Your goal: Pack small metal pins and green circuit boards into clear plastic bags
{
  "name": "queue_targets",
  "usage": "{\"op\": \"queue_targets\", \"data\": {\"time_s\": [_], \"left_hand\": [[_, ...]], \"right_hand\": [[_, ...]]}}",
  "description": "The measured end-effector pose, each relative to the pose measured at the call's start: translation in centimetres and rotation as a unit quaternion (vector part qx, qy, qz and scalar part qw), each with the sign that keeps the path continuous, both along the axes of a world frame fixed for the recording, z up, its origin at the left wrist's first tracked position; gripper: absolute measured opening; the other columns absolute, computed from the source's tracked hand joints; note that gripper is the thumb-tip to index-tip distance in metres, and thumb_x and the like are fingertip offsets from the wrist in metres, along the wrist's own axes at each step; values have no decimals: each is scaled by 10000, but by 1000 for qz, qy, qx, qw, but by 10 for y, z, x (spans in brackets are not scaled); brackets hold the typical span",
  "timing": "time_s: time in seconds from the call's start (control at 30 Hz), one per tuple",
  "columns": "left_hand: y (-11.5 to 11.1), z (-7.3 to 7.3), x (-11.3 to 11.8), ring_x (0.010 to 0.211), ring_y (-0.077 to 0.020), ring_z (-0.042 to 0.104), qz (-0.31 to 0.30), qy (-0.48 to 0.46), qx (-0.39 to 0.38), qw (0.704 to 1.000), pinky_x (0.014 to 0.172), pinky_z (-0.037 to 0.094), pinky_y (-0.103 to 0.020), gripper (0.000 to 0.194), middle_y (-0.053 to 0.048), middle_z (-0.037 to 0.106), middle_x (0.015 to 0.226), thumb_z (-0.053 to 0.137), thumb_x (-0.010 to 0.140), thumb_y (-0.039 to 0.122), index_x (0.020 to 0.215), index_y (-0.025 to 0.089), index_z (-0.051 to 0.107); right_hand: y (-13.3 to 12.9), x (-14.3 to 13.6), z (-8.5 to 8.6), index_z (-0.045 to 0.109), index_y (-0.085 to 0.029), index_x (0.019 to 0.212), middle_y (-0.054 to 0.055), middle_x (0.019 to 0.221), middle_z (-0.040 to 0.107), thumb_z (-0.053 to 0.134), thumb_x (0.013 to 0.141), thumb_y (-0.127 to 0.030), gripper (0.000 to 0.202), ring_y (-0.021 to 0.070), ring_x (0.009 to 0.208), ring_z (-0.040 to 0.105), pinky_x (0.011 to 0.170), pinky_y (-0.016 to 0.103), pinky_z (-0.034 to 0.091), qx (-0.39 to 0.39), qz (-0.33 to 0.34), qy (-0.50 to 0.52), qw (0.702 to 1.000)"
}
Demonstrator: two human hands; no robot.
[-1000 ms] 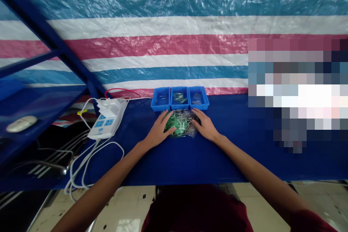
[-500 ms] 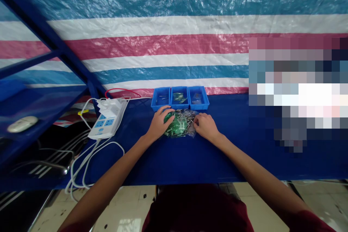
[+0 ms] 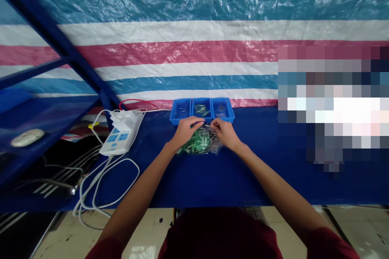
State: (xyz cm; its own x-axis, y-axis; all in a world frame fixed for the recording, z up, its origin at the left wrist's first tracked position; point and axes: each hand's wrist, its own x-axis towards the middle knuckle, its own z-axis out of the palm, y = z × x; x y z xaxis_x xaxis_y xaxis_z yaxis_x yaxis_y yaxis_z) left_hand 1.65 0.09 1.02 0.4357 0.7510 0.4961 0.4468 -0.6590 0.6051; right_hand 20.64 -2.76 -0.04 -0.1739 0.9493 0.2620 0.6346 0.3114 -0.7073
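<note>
A mixed heap of green plastic pieces [image 3: 200,141] and thin metal pins or screws [image 3: 212,134] lies in front of me, with clear plastic bits [image 3: 215,145] at its right side. Over the heap's upper left is my left hand [image 3: 186,130], thumb and forefinger brought together in a pinch. My right hand [image 3: 225,132] is curled at the upper right of the heap, fingertips pressed together close to the left ones. Whatever either pinch holds is too small to make out. Just beyond the hands stand three joined blue bins: left [image 3: 174,121], middle [image 3: 194,118] and right [image 3: 229,120].
The left bin holds a few thin metal pieces [image 3: 183,109], the middle one green pieces [image 3: 201,109], the right one clear pieces [image 3: 221,110]. At left lie a white power strip [image 3: 117,139] and looped white cables [image 3: 105,170]. Behind hangs a striped tarp [image 3: 188,52].
My left hand has moved up and right, its spread fingers closing into a pinch. My right hand has shifted up and left, so the fingertips are nearer each other.
</note>
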Motion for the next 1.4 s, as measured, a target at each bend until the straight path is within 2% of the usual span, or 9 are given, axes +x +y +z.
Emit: {"op": "queue_targets", "data": {"time_s": [0.13,0.3,0.43,0.53,0.7,0.87,1.03,1.2,1.4], "left_hand": [[-1,-12,-2,740,-172,653,-15,9,-5,1000,705,493,-288,246,-51,726,840,581,878,388,836,182,708],[-4,-14,-5,636,-129,574,-13,47,-17,999,636,442,-249,252,-23,680,758,521,902,361,814,170,659],[-7,-12,-12,590,-121,542,40,37,-41,998,617,410,-237,340,7,604,634,406,936,343,706,171,588],[-8,-10,-16,549,-119,541,83,-5,-42,996,624,416,-238,410,8,574,561,393,939,347,598,177,545],[-6,-9,-17,487,-114,533,134,-53,-36,989,597,423,-233,439,13,551,492,444,922,371,535,185,534],[-4,-10,-17,489,-108,547,131,-58,-33,989,582,418,-222,408,16,559,498,467,914,361,558,179,552],[-3,-10,-18,499,-106,563,140,-67,-34,987,576,433,-216,357,15,597,534,500,901,365,615,173,595],[-2,-11,-20,717,-155,677,156,-119,-33,980,734,518,-258,220,-19,718,785,573,858,373,825,175,662],[-2,-15,-18,900,-200,699,130,-198,-68,969,764,569,-316,243,-76,713,1027,568,848,349,683,183,503]], "right_hand": [[1,-5,-12,585,-195,760,-20,592,587,505,847,-261,135,129,510,529,551,245,400,-26,17,151,988],[-4,-8,-14,620,-198,758,-19,579,604,501,856,-386,243,127,470,533,523,245,414,-33,9,179,983],[-6,16,-7,612,-192,644,4,562,619,459,873,-408,350,145,529,572,599,254,432,-10,-110,97,989],[-6,59,-4,669,-180,778,42,680,675,470,844,-347,268,177,631,610,650,276,441,-22,-202,31,979],[-1,144,-9,677,-134,945,177,1064,640,450,818,-273,295,289,978,569,826,408,417,3,-446,-125,886],[1,192,-17,632,-116,1068,227,1429,368,497,788,-264,345,370,1164,421,917,487,318,-44,-546,-158,822],[1,210,-26,605,-85,1094,262,1432,332,488,793,-262,367,393,1164,386,883,483,302,-77,-563,-170,805],[1,216,-32,592,-79,1108,284,1405,340,479,795,-265,382,398,1154,382,856,503,297,-88,-562,-183,802],[1,207,-36,617,-124,1024,214,1346,438,448,793,-274,323,368,1105,424,889,510,314,-25,-537,-208,817]]}}
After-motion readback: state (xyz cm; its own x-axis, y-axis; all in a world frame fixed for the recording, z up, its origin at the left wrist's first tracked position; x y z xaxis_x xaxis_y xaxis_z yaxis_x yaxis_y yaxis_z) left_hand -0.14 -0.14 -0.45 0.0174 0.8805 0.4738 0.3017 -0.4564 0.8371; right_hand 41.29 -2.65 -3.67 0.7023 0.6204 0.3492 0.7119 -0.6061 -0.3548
